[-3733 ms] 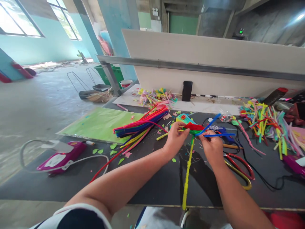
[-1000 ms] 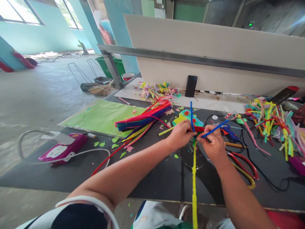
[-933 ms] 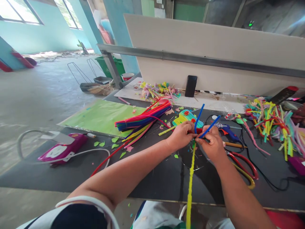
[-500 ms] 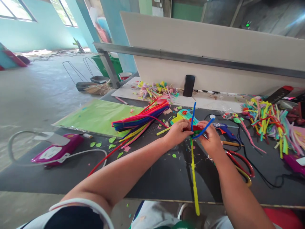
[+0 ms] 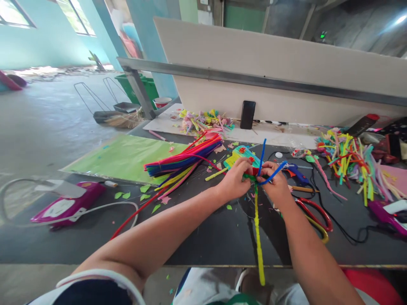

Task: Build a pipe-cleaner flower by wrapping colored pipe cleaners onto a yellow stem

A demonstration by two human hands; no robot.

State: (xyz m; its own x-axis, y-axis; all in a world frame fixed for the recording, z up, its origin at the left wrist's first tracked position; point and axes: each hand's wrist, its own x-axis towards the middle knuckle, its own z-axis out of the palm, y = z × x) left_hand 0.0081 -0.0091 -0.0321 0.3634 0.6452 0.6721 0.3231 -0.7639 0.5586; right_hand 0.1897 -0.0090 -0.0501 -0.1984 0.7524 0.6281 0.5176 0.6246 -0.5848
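My left hand (image 5: 238,180) is closed, its thumb and fingers pinching the red and green middle of a pipe-cleaner piece. My right hand (image 5: 276,183) is closed as well, gripping the same piece by a blue pipe cleaner (image 5: 262,156). One blue end stands up between my hands and the other slants up over my right fingers. A fuzzy yellow pipe cleaner (image 5: 259,241) hangs from the piece past the table's front edge. Behind my left hand lies a turquoise and yellow piece with red bits (image 5: 239,154). The exact finger contact is partly hidden.
A bundle of coloured pipe cleaners (image 5: 184,159) lies left of my hands. Red-handled scissors (image 5: 318,212) and a blue glue gun (image 5: 297,174) are on the right. A magenta power strip (image 5: 73,203), a phone (image 5: 247,114) and a pipe-cleaner pile (image 5: 352,163) stand around.
The upright blue end now leans further right, and the slanting end lies closer to my right fingers. Both hands keep hold of the piece. The whole view has shifted slightly.
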